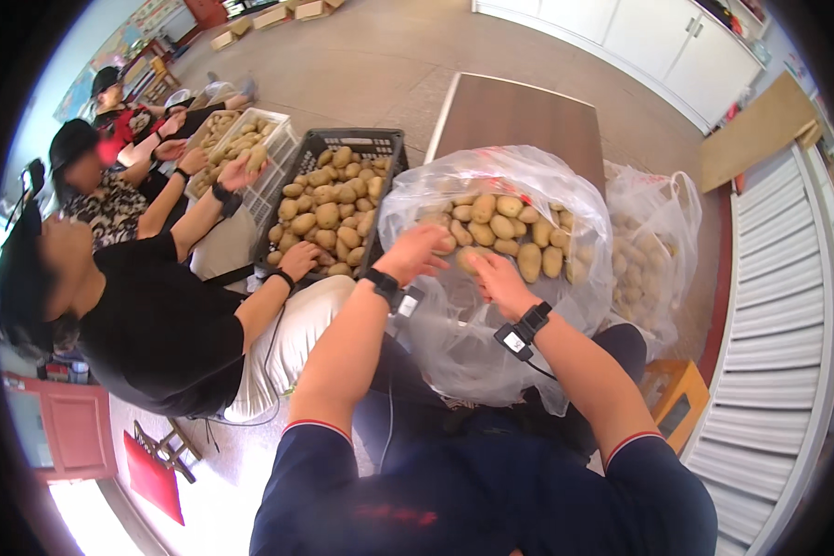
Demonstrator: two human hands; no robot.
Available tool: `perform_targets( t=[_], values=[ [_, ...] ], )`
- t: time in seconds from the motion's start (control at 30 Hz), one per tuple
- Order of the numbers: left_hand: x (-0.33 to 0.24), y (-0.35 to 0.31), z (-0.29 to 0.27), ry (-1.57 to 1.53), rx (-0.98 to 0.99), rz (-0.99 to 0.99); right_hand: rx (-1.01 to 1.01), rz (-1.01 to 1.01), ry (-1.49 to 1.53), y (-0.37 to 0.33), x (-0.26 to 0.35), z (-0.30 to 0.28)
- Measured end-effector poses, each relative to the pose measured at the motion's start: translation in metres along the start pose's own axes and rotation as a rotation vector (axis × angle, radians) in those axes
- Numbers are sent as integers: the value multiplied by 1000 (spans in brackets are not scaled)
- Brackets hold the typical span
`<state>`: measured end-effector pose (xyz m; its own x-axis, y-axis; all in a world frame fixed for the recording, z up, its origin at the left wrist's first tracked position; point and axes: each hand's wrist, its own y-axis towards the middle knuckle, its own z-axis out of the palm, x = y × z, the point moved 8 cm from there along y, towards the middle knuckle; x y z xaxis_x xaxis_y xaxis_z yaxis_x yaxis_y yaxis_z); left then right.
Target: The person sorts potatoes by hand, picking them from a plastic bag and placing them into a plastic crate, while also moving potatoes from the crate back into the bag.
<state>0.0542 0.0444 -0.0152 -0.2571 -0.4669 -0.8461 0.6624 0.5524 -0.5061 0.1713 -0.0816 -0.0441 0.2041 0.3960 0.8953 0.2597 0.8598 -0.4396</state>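
A large clear plastic bag (pixel 435 320), its mouth spread wide, stands in front of me with several potatoes (pixel 505 227) heaped toward its far side. My left hand (pixel 415 254) is over the bag's left part, fingers curled around a potato (pixel 446 244) that they partly hide. Close by on the right, my right hand (pixel 505 285) is closed on another potato (pixel 473 259), thumb and fingers bent over it. Both wrists carry a black strap with a small device.
To my left is a black crate (pixel 394 148) of potatoes, where a seated person in black reaches in. Beyond are white crates (pixel 283 148) and two more people. A brown-topped table (pixel 519 120) lies ahead. Another bag of potatoes (pixel 653 250), a yellow stool (pixel 676 398) and a white radiator (pixel 760 352) are right.
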Motion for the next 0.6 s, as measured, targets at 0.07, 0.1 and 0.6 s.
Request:
perform_targets(
  t=[0.07, 0.1, 0.6],
  values=[
    [4, -4, 20, 46, 89, -61, 21, -39, -19, 1, 8, 7],
    [6, -2, 20, 44, 74, -56, 22, -80, -37, 2, 14, 9],
    [9, 27, -34, -308, -27, 29, -497, -548, -875, -1, 10, -61]
  ],
)
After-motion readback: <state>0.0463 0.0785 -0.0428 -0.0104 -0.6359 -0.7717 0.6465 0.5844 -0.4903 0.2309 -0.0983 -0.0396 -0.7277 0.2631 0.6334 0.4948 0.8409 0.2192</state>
